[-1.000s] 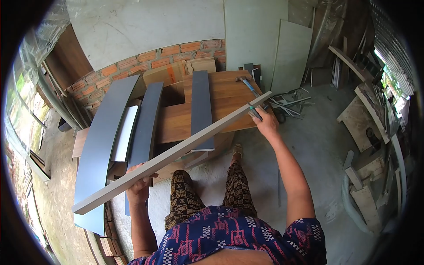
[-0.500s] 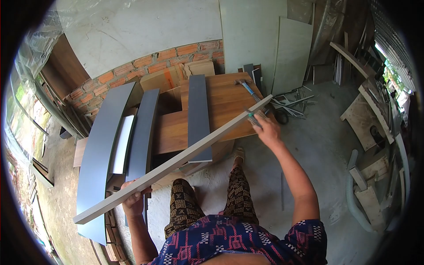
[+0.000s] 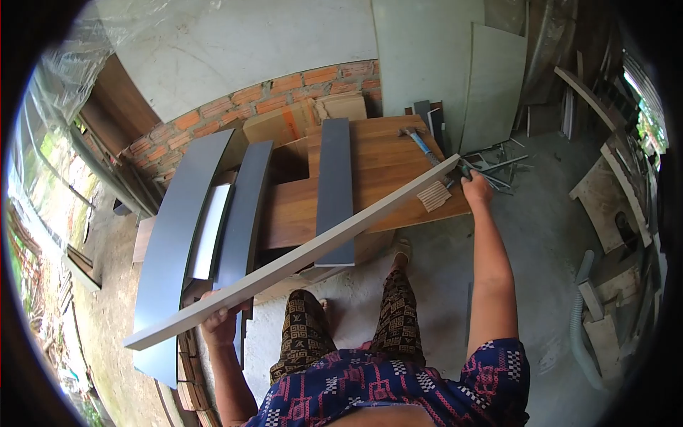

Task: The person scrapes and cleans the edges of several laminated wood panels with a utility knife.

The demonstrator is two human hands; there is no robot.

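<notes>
A long pale grey bar [image 3: 299, 257] slants across the view, its near end low at the left and its far end over the wooden panel. My left hand [image 3: 219, 327] is wrapped round the bar near its low end. My right hand [image 3: 477, 191] is closed at the far end, on a small dark green tool [image 3: 466, 169] whose kind I cannot make out. Beneath the far end lies a ribbed tan piece [image 3: 434, 196], on the panel's edge. A hammer [image 3: 421, 144] with a blue handle rests on the panel close by.
Dark grey boards [image 3: 334, 192] lie across the brown wooden panel [image 3: 388, 153] and at its left. Thin offcuts [image 3: 501, 167] are scattered on the floor. Large sheets [image 3: 494, 89] lean on the wall, and scrap pieces [image 3: 612, 192] with a hose [image 3: 580, 320] line the right.
My right hand has slid outward to the bar's far end with the green tool, uncovering the ribbed tan piece. My left hand keeps its grip. The whole view has shifted slightly.
</notes>
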